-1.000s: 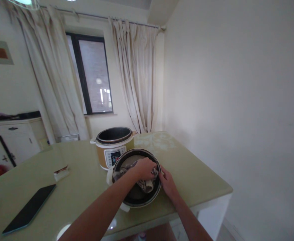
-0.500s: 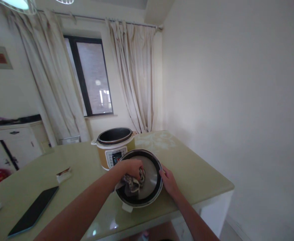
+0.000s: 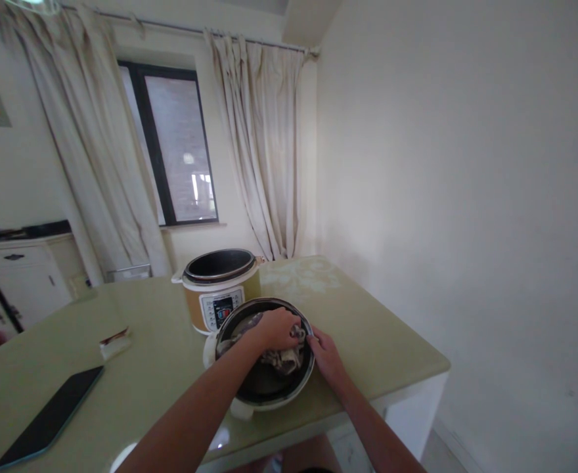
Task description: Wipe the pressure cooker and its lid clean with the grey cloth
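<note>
The round pressure cooker lid (image 3: 264,387) is inner side up at the near edge of the table. My left hand (image 3: 280,328) is closed on a crumpled patterned cloth (image 3: 286,360) and presses it against the inside of the lid. My right hand (image 3: 324,351) grips the lid's right rim, thumb on top and fingers partly hidden beneath. Just behind the lid stands the white and gold electric pressure cooker (image 3: 220,289), its top uncovered and a dark pot inside.
A dark tablet-like slab (image 3: 50,417) lies on the green tabletop (image 3: 146,368) at the left. Behind it is a small white packet (image 3: 115,343). The table's right edge faces a plain wall (image 3: 456,197); curtains (image 3: 264,144) hang behind.
My left hand has moved the cloth rightward and slightly up across the lid, toward my right hand. The lid is tilted differently, with a white handle now showing at its left. My right hand keeps its hold.
</note>
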`<state>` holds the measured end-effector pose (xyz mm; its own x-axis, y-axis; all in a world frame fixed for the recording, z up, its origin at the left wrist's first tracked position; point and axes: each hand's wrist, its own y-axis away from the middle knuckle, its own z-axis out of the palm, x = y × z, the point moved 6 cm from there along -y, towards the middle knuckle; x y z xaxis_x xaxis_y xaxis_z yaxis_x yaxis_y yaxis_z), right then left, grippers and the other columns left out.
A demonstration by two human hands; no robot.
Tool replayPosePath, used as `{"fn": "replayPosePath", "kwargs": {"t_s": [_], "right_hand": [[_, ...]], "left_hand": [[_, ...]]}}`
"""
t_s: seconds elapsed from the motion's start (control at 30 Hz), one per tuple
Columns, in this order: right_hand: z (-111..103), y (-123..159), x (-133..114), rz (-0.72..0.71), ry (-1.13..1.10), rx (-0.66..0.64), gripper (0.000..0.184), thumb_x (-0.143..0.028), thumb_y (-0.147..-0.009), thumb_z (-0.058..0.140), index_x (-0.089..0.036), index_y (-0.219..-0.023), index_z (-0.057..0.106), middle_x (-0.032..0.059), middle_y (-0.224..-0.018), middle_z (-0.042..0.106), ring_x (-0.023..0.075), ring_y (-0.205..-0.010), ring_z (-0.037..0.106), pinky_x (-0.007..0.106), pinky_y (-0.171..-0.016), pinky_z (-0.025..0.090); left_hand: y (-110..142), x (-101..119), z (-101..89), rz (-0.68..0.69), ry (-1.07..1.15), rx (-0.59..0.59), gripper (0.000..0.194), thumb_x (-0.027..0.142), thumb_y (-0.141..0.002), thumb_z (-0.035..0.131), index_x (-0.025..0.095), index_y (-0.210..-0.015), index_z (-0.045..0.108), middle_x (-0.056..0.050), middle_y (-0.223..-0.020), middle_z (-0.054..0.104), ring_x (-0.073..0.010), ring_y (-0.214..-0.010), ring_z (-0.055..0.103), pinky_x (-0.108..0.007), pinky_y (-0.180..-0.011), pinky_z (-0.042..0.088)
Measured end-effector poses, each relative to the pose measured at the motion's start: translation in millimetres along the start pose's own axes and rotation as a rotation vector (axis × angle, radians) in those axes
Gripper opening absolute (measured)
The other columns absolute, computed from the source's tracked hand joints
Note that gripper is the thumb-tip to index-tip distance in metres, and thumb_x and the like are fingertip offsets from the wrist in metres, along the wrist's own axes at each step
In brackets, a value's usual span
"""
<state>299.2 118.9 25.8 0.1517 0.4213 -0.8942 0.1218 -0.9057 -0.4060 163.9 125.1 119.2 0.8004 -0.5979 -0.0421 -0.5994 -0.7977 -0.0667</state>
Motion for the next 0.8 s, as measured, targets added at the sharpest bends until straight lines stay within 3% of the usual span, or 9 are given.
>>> {"fn": "replayPosePath", "kwargs": {"t_s": [0.13, 0.23, 0.33, 0.43, 0.5, 0.57, 0.7, 0.8], "right_hand": [[1.3, 0.4, -10.6, -0.023, -0.039, -0.004, 0.046, -0.05, -0.094, 0.054, -0.02, -0.117, 0.08, 0.0085, -0.117, 0.08, 0.0312, -0.109, 0.072, 0.048, -0.105, 0.054], [1.1, 0.2, -11.5, -0.009, -0.064, 0.003, 0.05, -0.057, -0.094, 0.055, -0.018, -0.114, 0.08, 0.0099, -0.113, 0.081, 0.0317, -0.106, 0.072, 0.048, -0.103, 0.055], [-0.5, -1.2, -3.3, 0.013, -0.071, 0.029, 0.057, -0.065, -0.093, 0.058, -0.017, -0.113, 0.08, 0.0108, -0.113, 0.08, 0.0321, -0.108, 0.071, 0.05, -0.105, 0.053], [-4.7, -2.7, 10.9, 0.046, -0.067, 0.093, 0.062, -0.071, -0.088, 0.062, -0.018, -0.115, 0.079, 0.0122, -0.119, 0.079, 0.0327, -0.114, 0.07, 0.052, -0.11, 0.05], [-9.5, -3.0, 19.7, 0.08, -0.066, 0.162, 0.065, -0.073, -0.084, 0.065, -0.019, -0.118, 0.078, 0.0131, -0.123, 0.077, 0.0332, -0.117, 0.07, 0.053, -0.112, 0.049], [-12.8, -2.9, 24.2, 0.101, -0.082, 0.198, 0.066, -0.074, -0.084, 0.066, -0.019, -0.119, 0.078, 0.0134, -0.124, 0.077, 0.0333, -0.118, 0.07, 0.054, -0.112, 0.049], [-18.4, -1.8, 19.8, 0.114, -0.123, 0.234, 0.066, -0.073, -0.083, 0.068, -0.017, -0.117, 0.08, 0.0137, -0.122, 0.078, 0.0345, -0.117, 0.07, 0.055, -0.111, 0.049], [-24.0, -0.1, 13.9, 0.099, -0.118, 0.255, 0.065, -0.071, -0.084, 0.067, -0.017, -0.117, 0.08, 0.0143, -0.124, 0.078, 0.0353, -0.12, 0.069, 0.055, -0.114, 0.047]], "left_hand": [[13.0, 4.9, 6.4, 0.091, 0.111, -0.034, 0.03, 0.041, -0.083, 0.067, 0.028, -0.109, 0.077, -0.008, -0.108, 0.08, -0.0296, -0.104, 0.074, -0.037, -0.092, 0.056], [24.5, 6.3, 10.1, 0.083, 0.132, -0.016, 0.031, 0.041, -0.082, 0.07, 0.027, -0.109, 0.077, -0.008, -0.111, 0.079, -0.0302, -0.106, 0.072, -0.039, -0.095, 0.055], [37.0, 9.8, 9.2, 0.089, 0.164, 0.067, 0.032, 0.04, -0.088, 0.068, 0.026, -0.116, 0.075, -0.008, -0.117, 0.076, -0.0286, -0.113, 0.068, -0.04, -0.105, 0.051], [50.2, 11.7, 0.5, 0.077, 0.195, 0.216, 0.05, 0.048, -0.095, 0.064, 0.028, -0.141, 0.063, -0.008, -0.137, 0.067, -0.0287, -0.126, 0.06, -0.044, -0.113, 0.045], [60.0, 6.3, -9.3, -0.014, 0.178, 0.356, 0.066, 0.053, -0.099, 0.059, 0.029, -0.158, 0.045, -0.01, -0.151, 0.057, -0.0303, -0.133, 0.054, -0.048, -0.115, 0.043], [71.5, -3.9, -19.4, -0.132, 0.146, 0.502, 0.066, 0.052, -0.104, 0.051, 0.029, -0.163, 0.037, -0.011, -0.156, 0.053, -0.031, -0.136, 0.052, -0.051, -0.115, 0.042], [100.1, -38.5, -24.5, -0.37, 0.155, 0.737, 0.043, 0.042, -0.106, 0.045, 0.024, -0.142, 0.06, -0.012, -0.138, 0.065, -0.032, -0.128, 0.057, -0.052, -0.112, 0.044], [123.9, -67.9, -6.3, -0.526, 0.27, 0.877, 0.03, 0.034, -0.102, 0.047, 0.022, -0.118, 0.07, -0.012, -0.118, 0.072, -0.0321, -0.115, 0.063, -0.05, -0.105, 0.05]]}}
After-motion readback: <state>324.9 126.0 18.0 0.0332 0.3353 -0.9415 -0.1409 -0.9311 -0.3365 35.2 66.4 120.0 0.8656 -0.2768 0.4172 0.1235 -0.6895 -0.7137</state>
